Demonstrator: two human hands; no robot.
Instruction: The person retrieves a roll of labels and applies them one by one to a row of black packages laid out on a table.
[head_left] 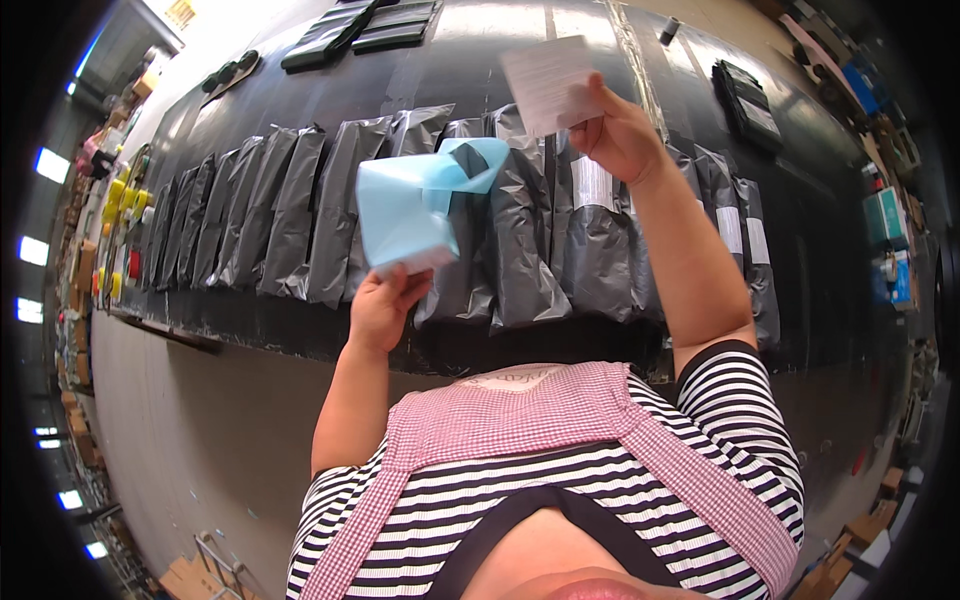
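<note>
Paper strip (400,210), pale blue, is pinched by the left hand (388,303), white label (545,85) by the right hand (620,130), both above grey mailers (337,205) on the tabletop (475,75), likely to keep them clear.

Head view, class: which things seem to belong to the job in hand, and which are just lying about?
Likely in the job:
pale blue sheet, in the left hand
white slip, in the right hand
grey packages, lying in a row

Seemingly just lying about:
small dark cylinder, far edge
yellow rolls, far left
teal box, far right
</note>
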